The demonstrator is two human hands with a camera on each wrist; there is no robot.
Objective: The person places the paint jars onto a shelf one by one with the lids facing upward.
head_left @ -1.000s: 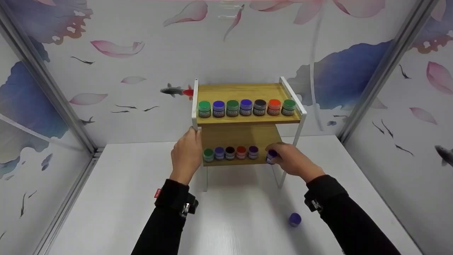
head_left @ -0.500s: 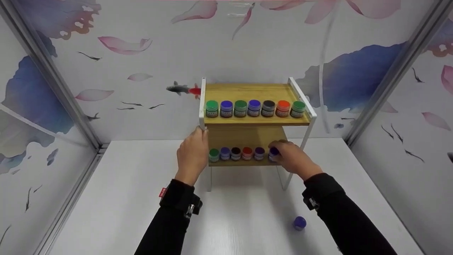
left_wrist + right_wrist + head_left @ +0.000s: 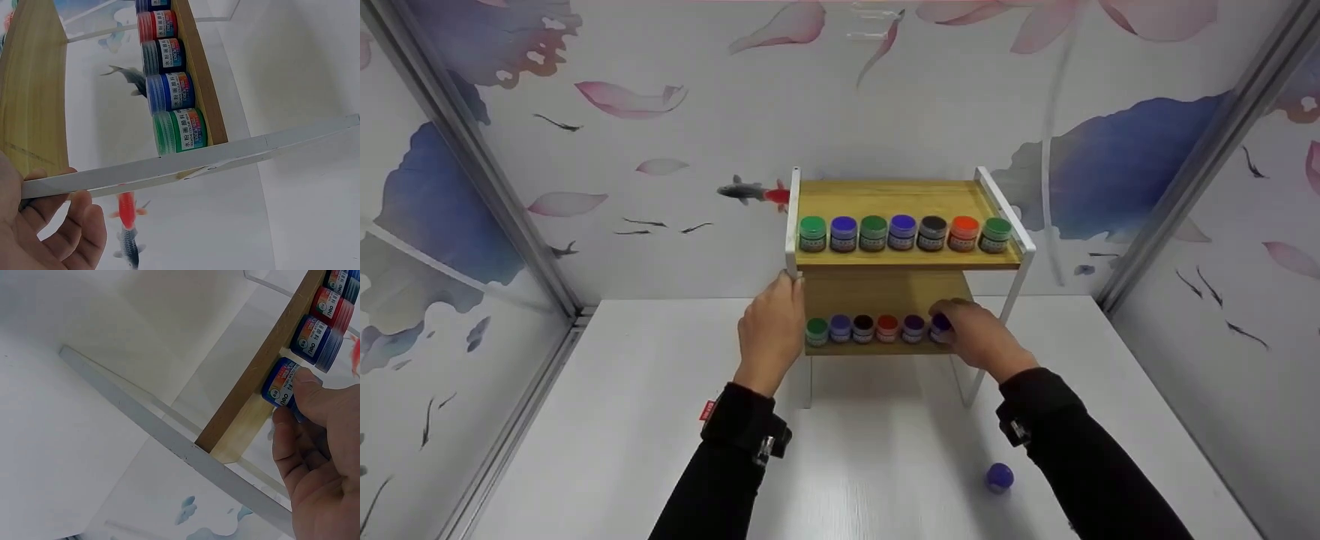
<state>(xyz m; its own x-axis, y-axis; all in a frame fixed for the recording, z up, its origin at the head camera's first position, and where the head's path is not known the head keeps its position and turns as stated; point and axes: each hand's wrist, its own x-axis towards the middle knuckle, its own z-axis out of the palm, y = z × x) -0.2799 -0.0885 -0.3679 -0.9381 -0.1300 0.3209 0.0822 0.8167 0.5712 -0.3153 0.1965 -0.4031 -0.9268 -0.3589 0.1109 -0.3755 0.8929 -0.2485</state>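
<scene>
My left hand (image 3: pixel 771 334) grips the white left post (image 3: pixel 169 166) of a small two-tier wooden shelf (image 3: pixel 889 196), just below the upper board. My right hand (image 3: pixel 982 339) pinches a blue-purple paint jar (image 3: pixel 278 384) between thumb and fingers at the right end of the lower board (image 3: pixel 885 289). This jar stands upright at the end of a row, with a purple-lidded paint jar (image 3: pixel 913 328) close on its left. Farther left in that row are a red jar (image 3: pixel 887 328), a black one (image 3: pixel 863 328), a blue one (image 3: pixel 840 328) and a green one (image 3: pixel 817 331).
Along the upper board's front stand several paint jars, from a green one (image 3: pixel 812 233) at left to another green jar (image 3: pixel 995 235) at right. A lone purple-lidded jar (image 3: pixel 999 478) is on the white table (image 3: pixel 870 450) at front right. Patterned walls (image 3: pixel 675 225) enclose the table.
The right hand has brought its jar leftward, nearer the row on the lower board. My left hand keeps its grip on the post. The head view has shifted slightly.
</scene>
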